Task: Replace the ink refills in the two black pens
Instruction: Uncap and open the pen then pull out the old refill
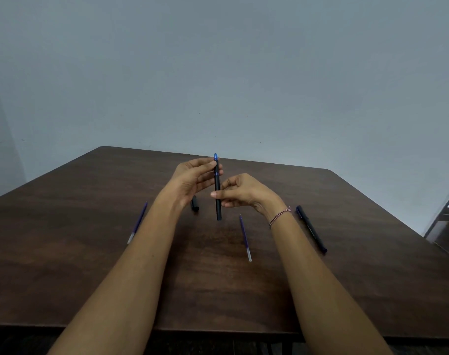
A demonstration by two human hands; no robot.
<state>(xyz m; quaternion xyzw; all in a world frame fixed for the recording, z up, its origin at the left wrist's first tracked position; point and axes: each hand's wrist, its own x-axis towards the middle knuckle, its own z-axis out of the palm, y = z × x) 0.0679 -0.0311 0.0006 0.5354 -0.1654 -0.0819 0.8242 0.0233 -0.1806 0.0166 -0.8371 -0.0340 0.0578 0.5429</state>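
A black pen [217, 201] with a blue tip pointing up is held upright above the brown table [90, 265]. My left hand [192, 180] pinches its upper end near the blue tip. My right hand [241, 192] grips the barrel lower down. A second black pen [311, 228] lies on the table to the right of my right wrist. One blue ink refill [245, 238] lies between my forearms. Another refill [138, 222] lies left of my left forearm. A black cap [194, 204] lies under my left hand, partly hidden.
A grey wall stands behind the table's far edge. A metal frame [446, 216] shows at the right border beyond the table's right edge. The table's near edge runs just below my forearms.
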